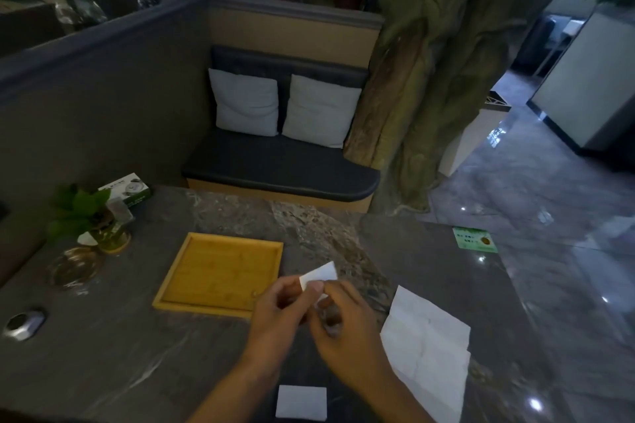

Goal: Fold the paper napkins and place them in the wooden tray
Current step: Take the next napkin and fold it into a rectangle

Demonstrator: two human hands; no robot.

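A small folded white napkin is held above the dark stone table, just right of the wooden tray. My left hand pinches its lower left edge, and my right hand grips it from the right. The tray holds nothing. Unfolded white napkins lie flat on the table right of my right hand. A small folded napkin rests near the table's front edge, between my forearms.
A potted green plant, a glass ashtray and a tissue box stand at the table's left. A round metal fitting sits at front left, and a green card near the right edge. A bench with two cushions lies beyond.
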